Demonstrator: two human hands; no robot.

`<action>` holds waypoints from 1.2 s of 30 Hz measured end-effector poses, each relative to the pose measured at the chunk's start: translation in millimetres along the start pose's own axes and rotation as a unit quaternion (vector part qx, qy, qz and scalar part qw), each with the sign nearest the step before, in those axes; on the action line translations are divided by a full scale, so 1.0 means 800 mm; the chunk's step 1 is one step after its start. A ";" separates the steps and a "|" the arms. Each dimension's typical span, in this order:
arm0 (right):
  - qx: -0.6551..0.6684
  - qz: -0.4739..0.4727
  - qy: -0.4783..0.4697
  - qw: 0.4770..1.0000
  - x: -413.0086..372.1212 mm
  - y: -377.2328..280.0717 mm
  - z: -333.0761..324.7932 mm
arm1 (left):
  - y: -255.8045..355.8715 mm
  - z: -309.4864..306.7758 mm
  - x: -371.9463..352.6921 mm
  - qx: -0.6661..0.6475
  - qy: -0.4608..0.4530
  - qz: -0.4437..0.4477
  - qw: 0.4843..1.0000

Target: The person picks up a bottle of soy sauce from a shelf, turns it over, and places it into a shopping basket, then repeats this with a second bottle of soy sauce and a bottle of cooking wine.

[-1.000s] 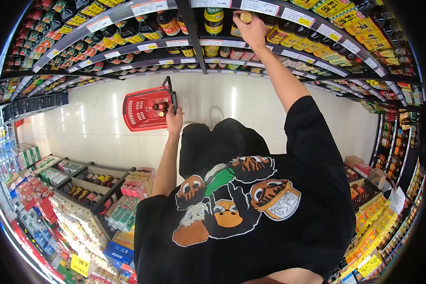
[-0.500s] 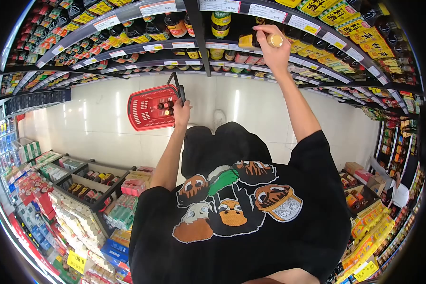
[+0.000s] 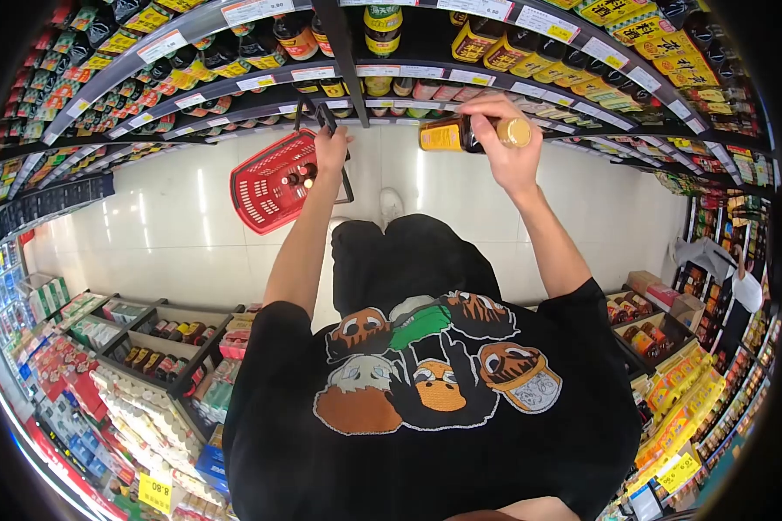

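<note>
My left hand (image 3: 331, 149) is closed around the black handle (image 3: 325, 118) of a red plastic shopping basket (image 3: 254, 198). The basket hangs above the floor, tilted, with several dark bottles (image 3: 301, 176) inside. In my right hand (image 3: 511, 156) lies a dark bottle with a yellow label (image 3: 443, 136) and a gold-coloured cap. My fingers wrap its neck end, and the bottle points sideways to the left, in front of the shelf. Some of the fingers are hidden behind the bottle.
Shelves of sauce bottles (image 3: 514, 52) with price tags curve across the top. Behind me stand display bins with bottles (image 3: 175, 331) at left and yellow packs (image 3: 682, 399) at right. A person in white (image 3: 745, 291) is at far right. Pale tiled floor (image 3: 208, 200) lies between.
My right hand has drawn the bottle away from the shelf, down toward me. My left hand has risen with the basket handle, and the basket has tilted. The view has shifted slightly.
</note>
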State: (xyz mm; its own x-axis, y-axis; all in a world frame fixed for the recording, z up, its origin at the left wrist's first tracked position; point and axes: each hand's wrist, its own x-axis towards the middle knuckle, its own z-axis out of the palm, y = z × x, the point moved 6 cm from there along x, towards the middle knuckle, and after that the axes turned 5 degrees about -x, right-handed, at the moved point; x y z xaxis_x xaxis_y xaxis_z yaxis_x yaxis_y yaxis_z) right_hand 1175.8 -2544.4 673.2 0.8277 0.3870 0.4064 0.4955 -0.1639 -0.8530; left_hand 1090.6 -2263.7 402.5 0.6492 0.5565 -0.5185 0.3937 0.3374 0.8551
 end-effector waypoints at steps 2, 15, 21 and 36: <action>0.011 0.020 -0.021 1.000 -0.007 -0.006 0.003 | 0.003 0.011 0.012 -0.004 0.003 0.000 1.000; 0.039 0.024 -0.035 0.998 -0.023 -0.028 0.012 | 0.005 0.070 0.017 -0.024 -0.041 -0.020 0.999; 0.026 0.025 -0.043 0.998 -0.032 -0.029 0.016 | -0.003 0.094 0.018 -0.023 -0.079 -0.079 0.993; 0.026 0.056 -0.052 0.997 -0.050 -0.026 0.022 | -0.019 0.095 0.021 -0.006 -0.106 -0.097 0.990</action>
State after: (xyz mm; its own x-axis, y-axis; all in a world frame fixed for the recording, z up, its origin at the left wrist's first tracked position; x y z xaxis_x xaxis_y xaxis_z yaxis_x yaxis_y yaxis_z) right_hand 1127.7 -2540.4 668.5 0.8442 0.4614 0.2729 0.3839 -0.1651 -0.9085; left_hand 1145.0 -2317.6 380.8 0.6839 0.3092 -0.6608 0.5183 0.4316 0.7383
